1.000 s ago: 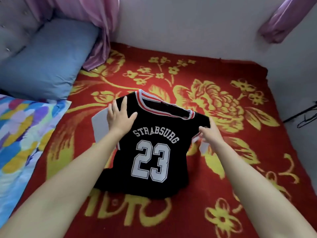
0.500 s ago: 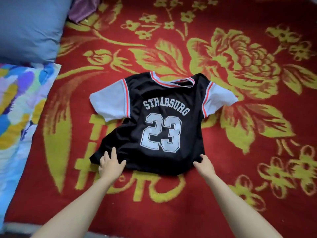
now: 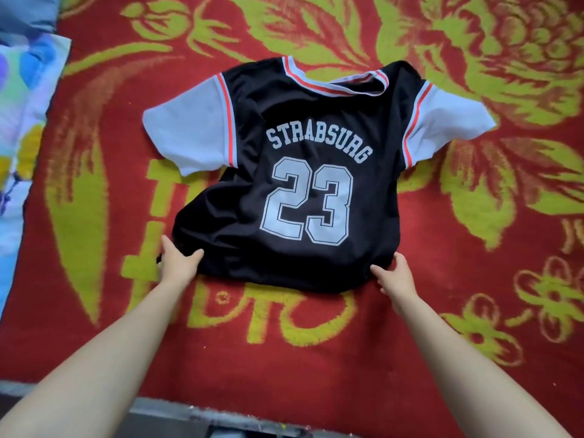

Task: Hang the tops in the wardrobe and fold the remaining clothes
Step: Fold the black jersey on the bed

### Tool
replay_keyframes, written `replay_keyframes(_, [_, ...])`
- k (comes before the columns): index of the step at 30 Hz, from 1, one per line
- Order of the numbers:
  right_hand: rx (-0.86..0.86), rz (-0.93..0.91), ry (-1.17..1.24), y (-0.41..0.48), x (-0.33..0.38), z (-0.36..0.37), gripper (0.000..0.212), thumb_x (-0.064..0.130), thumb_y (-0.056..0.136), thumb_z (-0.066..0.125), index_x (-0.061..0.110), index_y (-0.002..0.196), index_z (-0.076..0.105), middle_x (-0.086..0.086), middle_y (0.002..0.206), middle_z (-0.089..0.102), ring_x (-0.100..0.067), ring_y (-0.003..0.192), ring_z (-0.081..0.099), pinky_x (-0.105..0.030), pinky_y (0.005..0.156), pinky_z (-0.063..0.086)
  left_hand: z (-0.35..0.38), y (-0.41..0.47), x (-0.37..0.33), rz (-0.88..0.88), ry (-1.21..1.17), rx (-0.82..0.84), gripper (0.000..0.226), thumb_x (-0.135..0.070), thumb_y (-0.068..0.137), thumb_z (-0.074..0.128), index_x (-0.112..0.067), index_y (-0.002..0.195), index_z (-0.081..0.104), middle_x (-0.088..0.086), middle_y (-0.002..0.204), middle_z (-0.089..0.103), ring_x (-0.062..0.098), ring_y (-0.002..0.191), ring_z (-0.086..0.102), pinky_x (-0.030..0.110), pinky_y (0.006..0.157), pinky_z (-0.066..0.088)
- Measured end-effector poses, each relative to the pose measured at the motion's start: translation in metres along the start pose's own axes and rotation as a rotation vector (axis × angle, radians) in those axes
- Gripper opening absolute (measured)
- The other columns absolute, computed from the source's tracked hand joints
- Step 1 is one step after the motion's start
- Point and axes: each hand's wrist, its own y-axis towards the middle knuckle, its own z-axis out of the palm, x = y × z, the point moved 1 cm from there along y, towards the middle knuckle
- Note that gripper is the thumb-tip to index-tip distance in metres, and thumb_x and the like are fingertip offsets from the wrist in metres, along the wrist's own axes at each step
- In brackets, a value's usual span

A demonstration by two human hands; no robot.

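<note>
Soft even light, no hard shadows; slight overall blur; wide-angle bending at edges.

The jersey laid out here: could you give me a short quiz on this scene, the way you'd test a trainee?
1. True or false: the black jersey lies on the red flowered blanket with its number facing up.
2. Where do the left hand and the right hand touch the jersey? A) collar B) sleeves C) bottom hem
3. What word is printed above the number 23?
Key: 1 true; 2 C, one hand at each lower corner; 3 STRABSURG.
</note>
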Motion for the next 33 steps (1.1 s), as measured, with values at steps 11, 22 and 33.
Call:
replay_keyframes(11, [-0.093,-0.138,0.793,-0.035,0.044,-0.042,0.027,-0.002,0.088,0.050,0.018,0.070,0.048,0.014,0.052,0.058,0.002,0.049,0.051,-0.013,0.048,0.040,-0.041,-0.047,0.014,0.420,-0.305,-0.265,0.019,-0.016,0.092,0.051,0.000,0.098,0.060,0.011,0.104,0.060,0.023,0.100,0.053,0.038,0.089,0.039])
replay_keyframes(22, [0.322,0.198,0.246,-0.068,-0.020,-0.065,0.022,0.022,0.082,0.065,0.006,0.097,0.066,0.000,0.073,0.073,-0.019,0.072,0.065,-0.028,0.067,0.048,-0.049,-0.077,0.057,-0.253,-0.647,0.478,0.017,-0.024,0.089,0.059,-0.009,0.093,0.067,0.008,0.079,0.073,0.023,0.069,0.068,0.034,0.070,0.051])
replay_keyframes(33, [-0.019,0.093,0.147,-0.113,-0.102,-0.063,0.013,0.015,0.083,0.070,0.012,0.094,0.064,0.002,0.083,0.065,-0.013,0.074,0.059,-0.029,0.062,0.044,-0.032,-0.096,0.128,-0.034,-0.668,0.267,0.014,-0.011,0.091,0.058,-0.007,0.079,0.061,0.008,0.080,0.066,0.020,0.072,0.059,0.029,0.063,0.048])
